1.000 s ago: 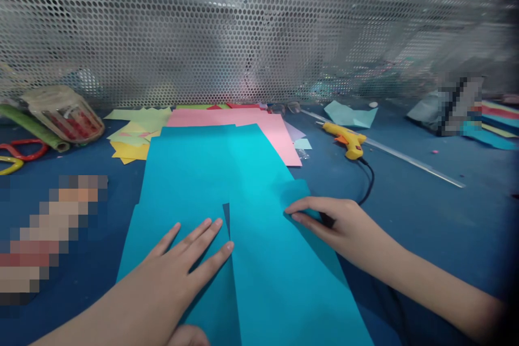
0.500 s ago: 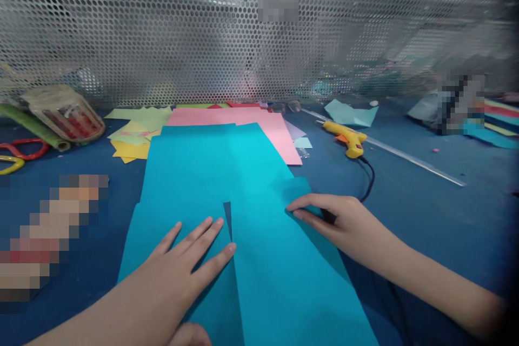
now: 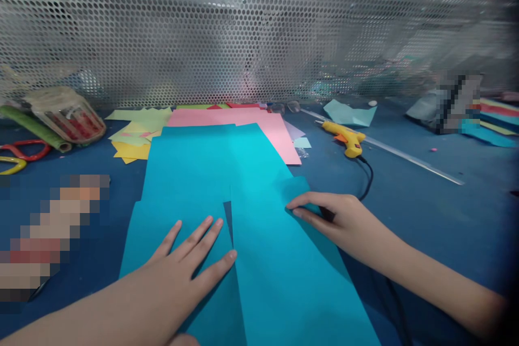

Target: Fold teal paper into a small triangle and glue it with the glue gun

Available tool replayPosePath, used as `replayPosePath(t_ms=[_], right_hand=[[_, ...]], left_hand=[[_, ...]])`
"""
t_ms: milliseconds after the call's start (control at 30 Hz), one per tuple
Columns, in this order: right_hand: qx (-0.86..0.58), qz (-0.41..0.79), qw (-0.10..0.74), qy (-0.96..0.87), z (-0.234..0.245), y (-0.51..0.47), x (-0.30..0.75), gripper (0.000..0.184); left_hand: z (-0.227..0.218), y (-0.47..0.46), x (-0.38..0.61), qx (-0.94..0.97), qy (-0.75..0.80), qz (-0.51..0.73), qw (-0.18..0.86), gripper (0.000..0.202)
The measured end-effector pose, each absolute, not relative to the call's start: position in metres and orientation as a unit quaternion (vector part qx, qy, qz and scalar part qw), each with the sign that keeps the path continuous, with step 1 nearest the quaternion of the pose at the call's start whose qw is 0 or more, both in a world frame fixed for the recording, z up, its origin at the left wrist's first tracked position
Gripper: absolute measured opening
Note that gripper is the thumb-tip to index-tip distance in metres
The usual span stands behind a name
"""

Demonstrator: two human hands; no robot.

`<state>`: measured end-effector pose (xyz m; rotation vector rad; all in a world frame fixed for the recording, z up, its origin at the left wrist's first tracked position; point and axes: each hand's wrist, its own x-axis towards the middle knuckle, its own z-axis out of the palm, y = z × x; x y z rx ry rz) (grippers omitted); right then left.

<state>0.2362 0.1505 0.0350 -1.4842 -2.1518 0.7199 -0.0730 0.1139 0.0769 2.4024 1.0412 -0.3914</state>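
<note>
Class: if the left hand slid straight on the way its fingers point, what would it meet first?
The left hand points forward and to the right, so it would likely first meet the long edge of the bright blue paper sheet just beside it; I can't tell whether that edge is raised.

Cool light falls brightest on the far half of the turquoise paper, which dims toward its near edge. Dark shadow gathers beneath the curled palm of the right hand, while softer shade lies below the spread fingers of the left hand. A pale, hazy sheen washes over the perforated screen, blurring shapes behind it, and a thin glint runs along a clear rod. Wide-angle stretching skews the jar at left; blackness swallows the right edge. 2 blocks of coarse pixelation hide detail, 1 on each side.
</note>
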Motion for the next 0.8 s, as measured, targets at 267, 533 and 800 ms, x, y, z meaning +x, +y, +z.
replayPosePath(t_ms=[267, 533, 800], right_hand=[[-0.543, 0.272, 0.204, -0.768, 0.037, 0.150, 0.237, 0.029], [-0.565, 0.297, 0.197, -0.744, 0.039, 0.151, 0.238, 0.032], [-0.544, 0.365, 0.133, -0.744, 0.052, 0.147, 0.244, 0.035]], left_hand=[[0.073, 0.103, -0.075, 0.893, 0.398, -0.094, 0.190, 0.093], [0.074, 0.110, -0.076, 0.894, 0.381, -0.091, 0.218, 0.084], [0.081, 0.116, -0.072, 0.882, 0.382, -0.113, 0.253, 0.075]])
